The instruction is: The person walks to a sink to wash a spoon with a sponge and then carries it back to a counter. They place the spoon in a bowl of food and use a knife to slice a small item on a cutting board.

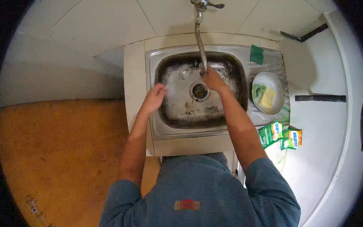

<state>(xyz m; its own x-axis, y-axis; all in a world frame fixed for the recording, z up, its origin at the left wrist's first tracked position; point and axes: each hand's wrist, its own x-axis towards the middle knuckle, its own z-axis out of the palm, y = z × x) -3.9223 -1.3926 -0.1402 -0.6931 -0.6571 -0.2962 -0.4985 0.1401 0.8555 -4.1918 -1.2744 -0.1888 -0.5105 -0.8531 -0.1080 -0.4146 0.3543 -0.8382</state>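
Both hands at the sink, one under the tap

We see an orange-brown floor (pixel 60 149) spreading out to the left and a white panel (pixel 318 134) with black handles on the right. Between them, below the sink, is the person's blue-grey shirt (pixel 187 181), with a red and tan patch on it.

The pale table (pixel 136 72) carries the metal sink (pixel 175 111), its basin stained dark around the sides. The tap (pixel 200 44) comes from the wall, its curved spout reaching down into the basin.

To the right of the basin, on the ribbed drainboard, we find a white bowl (pixel 279 85) with a yellow sponge (pixel 266 98) and something green inside. Two green packs (pixel 271 134) lie near it, towards the person.

The left hand (pixel 153 98) is at the basin's left edge, fingers curled in and nearly together — a pale, see-through patch shows just beside the fingertips, and we cannot tell whether they grip anything. The right hand (pixel 214 80) is at the spout's end, partly hidden behind it; we cannot tell how far it is open or what it holds.

Smaller still are a green pad (pixel 256 55) above the bowl and the round drain (pixel 200 91) — below the spout's end.
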